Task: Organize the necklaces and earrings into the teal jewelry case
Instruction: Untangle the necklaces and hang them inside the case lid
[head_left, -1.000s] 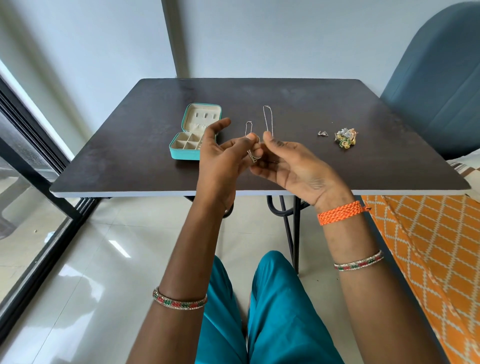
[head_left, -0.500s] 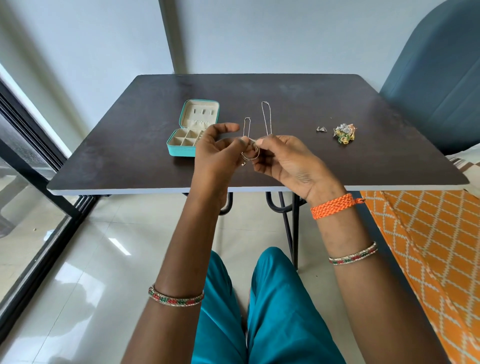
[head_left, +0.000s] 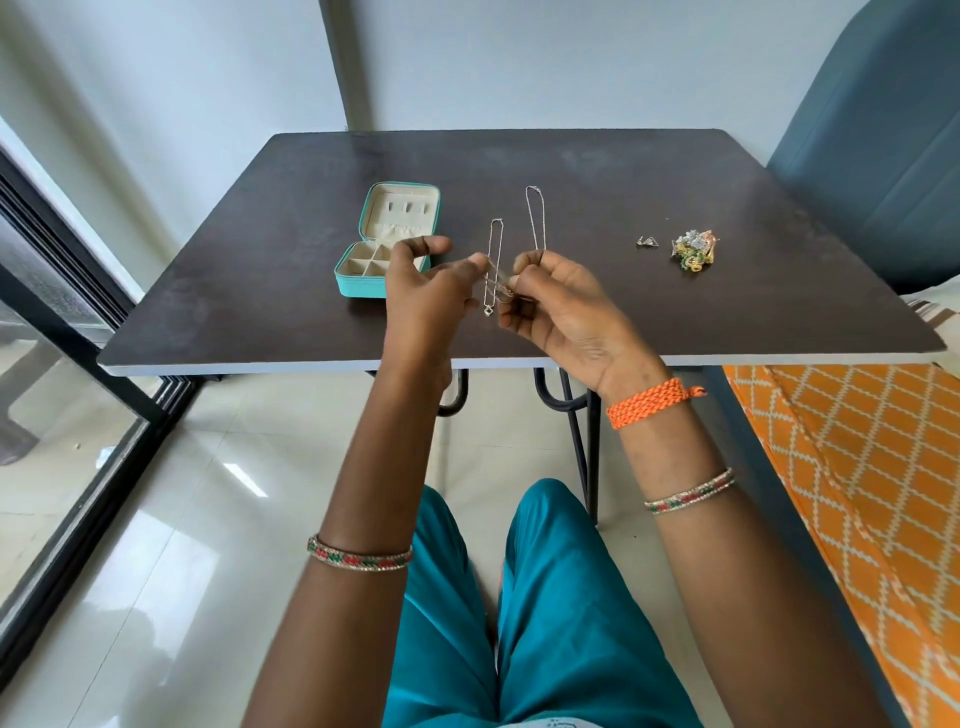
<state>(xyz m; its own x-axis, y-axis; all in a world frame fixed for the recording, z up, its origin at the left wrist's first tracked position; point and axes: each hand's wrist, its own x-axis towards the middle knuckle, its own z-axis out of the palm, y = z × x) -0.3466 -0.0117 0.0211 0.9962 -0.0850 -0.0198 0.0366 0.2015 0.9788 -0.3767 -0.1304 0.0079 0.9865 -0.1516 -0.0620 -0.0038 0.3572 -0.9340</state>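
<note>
The teal jewelry case lies open at the left of the dark table, its cream compartments showing. My left hand and my right hand are raised over the table's front edge, each pinching a thin silver chain bunched between their fingertips. A small pendant shows between the hands; I cannot tell which chain it belongs to. Two silver necklaces lie stretched out beyond the hands, a short one and a longer one. A heap of colourful earrings and one small silver earring lie at the right.
A blue-grey chair stands at the table's right rear corner. Orange patterned fabric lies to my right. A dark-framed glass door runs along the left. My knees in teal trousers sit below the table edge.
Both hands have stayed close together while working the chain; the fingers have shifted and the chain now hangs more bunched between them. Nothing on the table has moved.
</note>
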